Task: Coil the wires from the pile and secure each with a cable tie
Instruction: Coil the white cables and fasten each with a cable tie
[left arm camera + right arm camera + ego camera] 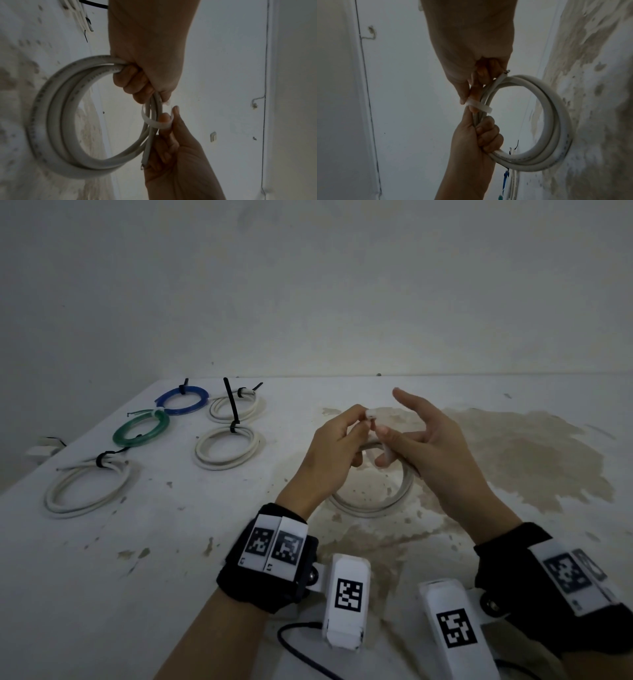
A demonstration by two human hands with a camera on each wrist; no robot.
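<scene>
My left hand grips a coil of white wire just above the table, its fingers curled round the bundled strands. A white cable tie loops round those strands at the coil's top. My right hand pinches the tie's end between thumb and a finger, while its index finger points away. The coil hangs below both hands. In the right wrist view the left hand holds the coil right under the tie.
Several tied coils lie on the white table at the left: blue, green and three white ones. A brown stain covers the table's right. The wall stands behind.
</scene>
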